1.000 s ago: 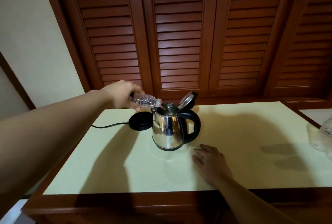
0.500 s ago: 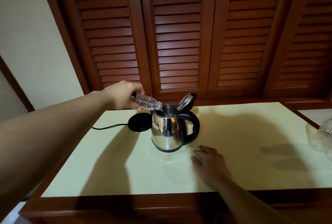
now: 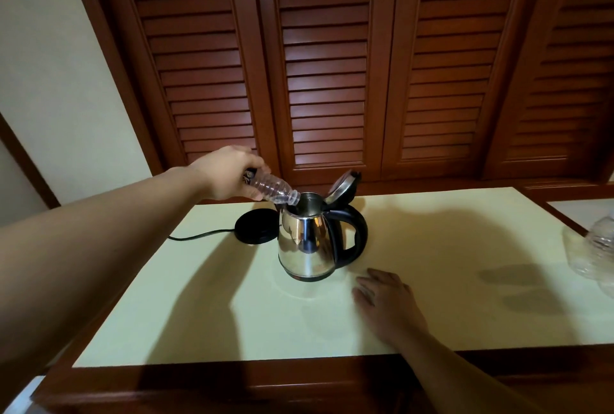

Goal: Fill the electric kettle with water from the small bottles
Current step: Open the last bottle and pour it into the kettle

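A steel electric kettle (image 3: pixel 307 244) with a black handle stands in the middle of the pale table (image 3: pixel 199 297), its lid (image 3: pixel 342 186) tipped open. My left hand (image 3: pixel 226 174) grips a small clear water bottle (image 3: pixel 272 189), tilted mouth-down with the neck over the kettle's opening. My right hand (image 3: pixel 387 300) lies flat on the table, fingers spread, just right of and in front of the kettle, holding nothing.
The black kettle base (image 3: pixel 255 226) with its cord (image 3: pixel 196 235) sits behind-left of the kettle. Clear plastic bottles (image 3: pixel 598 251) lie at the table's right edge. Louvred wooden doors (image 3: pixel 325 64) rise behind the table; a wooden rim (image 3: pixel 232 380) runs along the near edge.
The bottle in my left hand has tipped steeper, its mouth now lower over the kettle opening. My right hand stays flat on the table.
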